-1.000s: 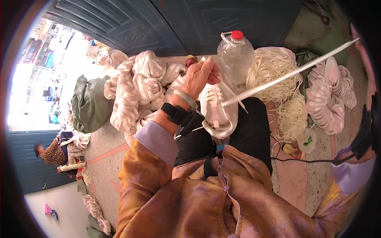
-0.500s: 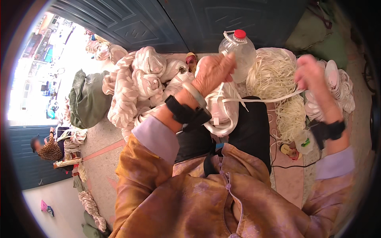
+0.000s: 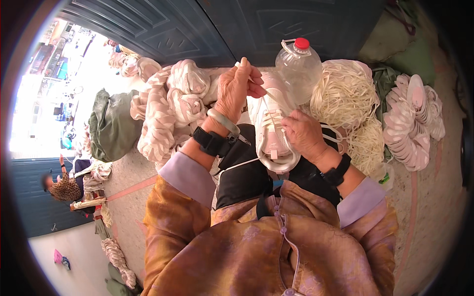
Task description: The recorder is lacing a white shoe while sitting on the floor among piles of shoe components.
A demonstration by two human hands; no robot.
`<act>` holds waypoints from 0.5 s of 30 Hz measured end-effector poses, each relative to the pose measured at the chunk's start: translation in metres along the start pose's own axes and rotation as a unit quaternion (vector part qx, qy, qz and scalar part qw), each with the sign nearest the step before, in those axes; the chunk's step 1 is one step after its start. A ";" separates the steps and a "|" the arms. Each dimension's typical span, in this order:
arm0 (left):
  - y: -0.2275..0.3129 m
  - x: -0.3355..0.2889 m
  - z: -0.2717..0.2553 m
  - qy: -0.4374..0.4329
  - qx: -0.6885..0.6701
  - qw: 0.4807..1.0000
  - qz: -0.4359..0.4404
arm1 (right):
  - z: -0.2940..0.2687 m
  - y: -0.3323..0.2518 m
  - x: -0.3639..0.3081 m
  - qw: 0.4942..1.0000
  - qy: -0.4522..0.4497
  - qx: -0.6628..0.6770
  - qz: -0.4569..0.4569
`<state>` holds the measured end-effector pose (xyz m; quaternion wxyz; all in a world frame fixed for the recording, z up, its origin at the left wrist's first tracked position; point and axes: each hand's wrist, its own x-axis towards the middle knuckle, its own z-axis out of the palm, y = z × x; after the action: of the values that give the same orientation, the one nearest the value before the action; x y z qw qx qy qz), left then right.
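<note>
A white sneaker [image 3: 271, 138] sits upright on my lap between my black-trousered thighs, its heel opening toward me. My left hand [image 3: 238, 88] is raised to the left of the toe, closed in a pinch on a white shoelace [image 3: 267, 102] that runs down to the eyelets. At the right side of the lacing, my right hand [image 3: 305, 132] has its fingertips pinched together against the shoe. A loop of lace emerges behind that hand, and its fingers partly hide what they grip. Another stretch of lace crosses my left thigh.
Beyond the shoe stands a clear plastic bottle [image 3: 298, 69] with a red cap. Bundled pale shoe parts [image 3: 187, 93] lie left, a heap of cream laces [image 3: 343, 93] right, stacked shoe pieces [image 3: 412, 118] farther right. A green sack [image 3: 111, 123] and another person [image 3: 64, 186] are at far left.
My right hand has come in from the far right to the shoe's lacing. The left hand has moved left, off the middle of the shoe, drawing lace with it.
</note>
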<state>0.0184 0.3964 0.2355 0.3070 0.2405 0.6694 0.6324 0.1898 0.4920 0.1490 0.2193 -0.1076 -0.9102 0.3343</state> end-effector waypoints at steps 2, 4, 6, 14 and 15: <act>0.001 -0.003 0.002 0.007 -0.017 1.000 0.010 | 0.004 -0.002 0.001 0.999 0.009 -0.040 -0.036; -0.001 -0.003 0.001 0.008 -0.022 1.000 0.011 | 0.005 -0.005 0.002 0.997 0.008 -0.061 -0.050; -0.003 -0.002 -0.001 0.009 -0.026 1.000 0.012 | 0.005 -0.006 0.002 0.995 0.006 -0.082 -0.064; -0.003 -0.007 -0.006 0.001 -0.029 0.999 0.029 | -0.002 0.006 0.001 0.995 0.065 0.066 0.042; -0.003 -0.008 -0.006 0.001 -0.022 0.999 0.030 | -0.003 0.012 0.001 0.991 0.080 0.088 0.062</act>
<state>0.0194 0.3863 0.2331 0.2924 0.2535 0.6480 0.6560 0.1912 0.5028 0.1433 0.2786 -0.1709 -0.8485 0.4162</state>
